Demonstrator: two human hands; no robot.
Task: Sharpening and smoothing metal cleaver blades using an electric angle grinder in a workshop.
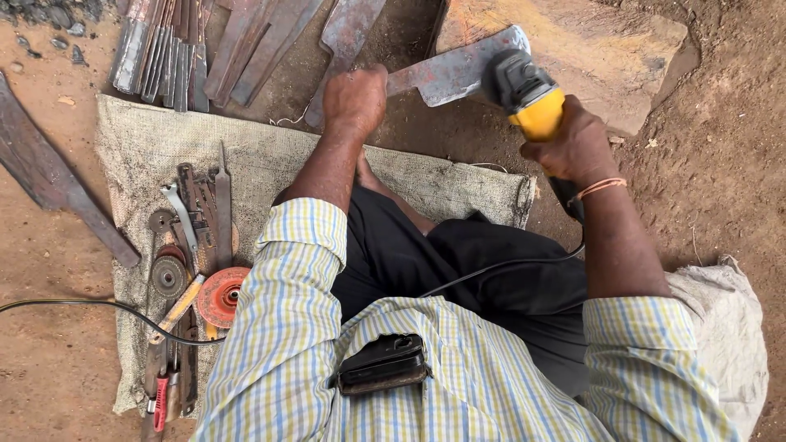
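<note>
Bare dirt floor (pixel 49 270) under me; my left hand (pixel 354 100) clamps the flat blade (pixel 446 75) by its handle end, propped steady on the wooden block (pixel 589 49), while my right hand (pixel 577 147) grips the yellow grinder (pixel 528 96) against it.

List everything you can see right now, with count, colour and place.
cleaver blade: one, grey steel, top centre, resting on the stone block, held by the left hand
angle grinder: one, yellow and grey, on the blade
stone block: one, brown, top right
blade blanks: a pile, grey, top left
sacking mat: one, tan, on the ground at left
grinding discs: one red, one grey, on the mat
hand tools: several, rusty, on the mat
long blade: one, dark, far left
left hand: shut grip on the blade
right hand: shut grip on the grinder
</note>
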